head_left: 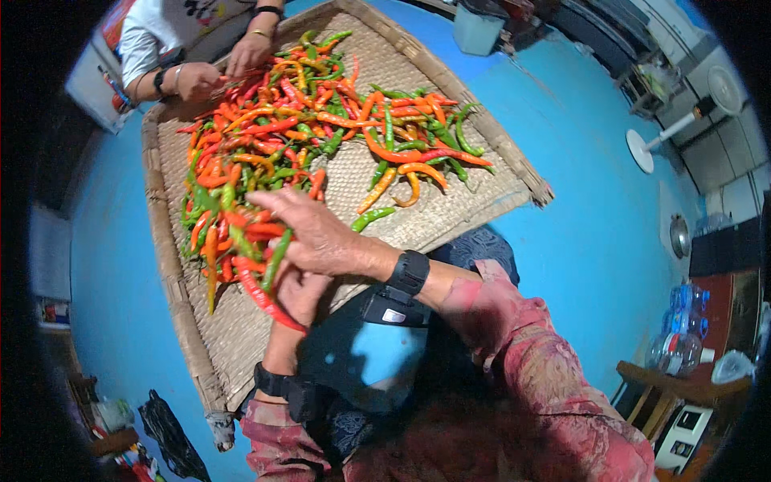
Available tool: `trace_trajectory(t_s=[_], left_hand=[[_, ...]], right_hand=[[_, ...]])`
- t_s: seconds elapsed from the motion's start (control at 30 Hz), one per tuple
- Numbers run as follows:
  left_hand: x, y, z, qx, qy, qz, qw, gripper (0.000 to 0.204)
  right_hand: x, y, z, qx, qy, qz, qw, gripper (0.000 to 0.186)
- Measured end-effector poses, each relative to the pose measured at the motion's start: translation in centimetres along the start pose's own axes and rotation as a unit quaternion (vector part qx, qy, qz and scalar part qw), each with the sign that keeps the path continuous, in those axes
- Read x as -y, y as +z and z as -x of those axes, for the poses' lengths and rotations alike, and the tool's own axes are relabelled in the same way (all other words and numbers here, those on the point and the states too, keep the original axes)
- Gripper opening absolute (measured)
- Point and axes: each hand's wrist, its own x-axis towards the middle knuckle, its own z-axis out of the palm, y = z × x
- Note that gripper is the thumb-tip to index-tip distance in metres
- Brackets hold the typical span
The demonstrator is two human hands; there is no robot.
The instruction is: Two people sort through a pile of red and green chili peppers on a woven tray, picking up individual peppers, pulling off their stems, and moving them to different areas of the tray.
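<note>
A heap of red, orange and green chili peppers (273, 136) covers much of a woven bamboo tray (385, 52). At the tray's near side, my left hand (300, 297) is curled around a small bunch of chili peppers, a long red chili pepper (265, 296) and a green chili pepper (277, 261) sticking out. My right hand (317, 233) reaches over that bunch from the right. Its thumb and fingers close around red chili peppers there; some of its fingertips are hidden. Each wrist wears a black band.
Across the tray, another person's hands (225, 68) work in the far end of the heap. Smaller groups of peppers lie to the right. Beyond the blue floor (578, 209) stand a white fan (683, 120), plastic bottles (683, 329) and a light-blue bin (479, 28). A black bag (170, 434) lies lower left.
</note>
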Motion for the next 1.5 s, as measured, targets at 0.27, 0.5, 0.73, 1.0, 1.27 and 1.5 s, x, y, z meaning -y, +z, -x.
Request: trace_trajectory(t_s=[0.27,0.5,0.73,1.0,1.27,1.5], left_hand=[[-3.8,-0.3,0.7,-0.008,-0.033,0.237,0.971,0.018],[-4.2,-1.8,0.4,-0.037,0.034,0.293,0.955,0.027],[-2.6,-3.6,-0.5,-0.060,0.080,0.306,0.947,0.026],[-3.6,-3.2,1.1,-0.104,0.066,0.280,0.952,0.018],[-3.7,-0.2,0.5,-0.079,0.032,0.243,0.966,0.016],[-2.1,-0.4,0.1,-0.122,0.034,0.096,0.987,0.015]], right_hand=[[-0.4,1.0,0.3,-0.065,-0.083,0.159,0.982,0.040],[-1.0,-2.5,0.4,-0.177,-0.061,0.118,0.975,0.024],[-2.5,-3.0,-0.6,-0.195,0.068,-0.051,0.977,0.031],[-4.2,-5.6,-1.4,-0.294,0.159,-0.507,0.795,0.025],[-3.6,-5.9,1.4,-0.100,0.166,-0.063,0.979,0.028],[-3.8,-1.5,2.5,-0.042,-0.076,0.306,0.948,0.025]])
